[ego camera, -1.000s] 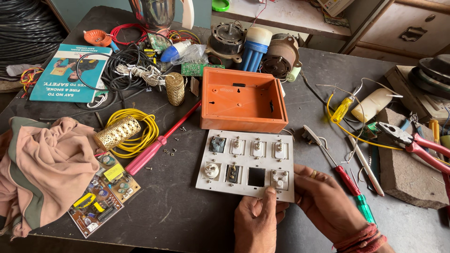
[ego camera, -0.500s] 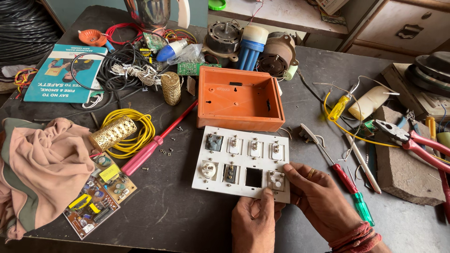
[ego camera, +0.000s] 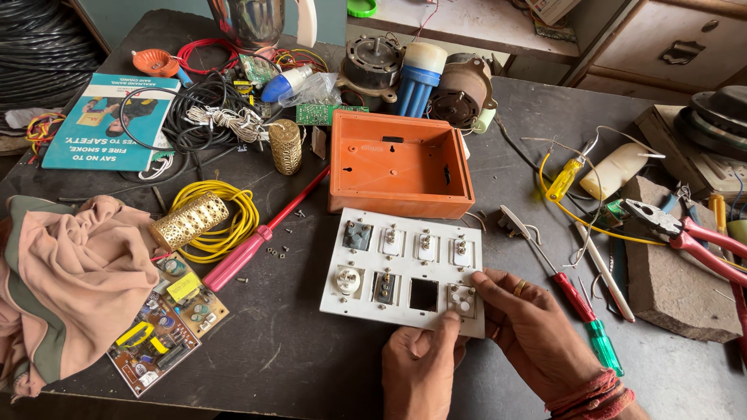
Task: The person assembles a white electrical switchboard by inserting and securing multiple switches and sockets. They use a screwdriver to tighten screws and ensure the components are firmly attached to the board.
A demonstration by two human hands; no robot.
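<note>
Looking down from the head camera at a dark workbench crowded with parts. Lying flat at lower centre of the frame, a white switch plate, back side up, with rows of switch and socket bodies and one empty square cutout. Pressing on its lower edge, the left hand, thumb laid on the plate beside the cutout, the other fingers curled under the wrist and not clearly showing. Gripping the plate's lower right corner, the right hand, thumb on top by the round socket insert, fingers tucked beneath, a ring on one finger and red thread at the wrist. Sitting just above the plate and touching its upper edge, an open orange box. Lying diagonally left of the plate, a pink-handled screwdriver, tip pointing toward the box. Resting further left, a coil of yellow wire and a pink cloth at the left edge. Lying to the right of the plate, a red and green screwdriver, and red-handled pliers at the right edge.
</note>
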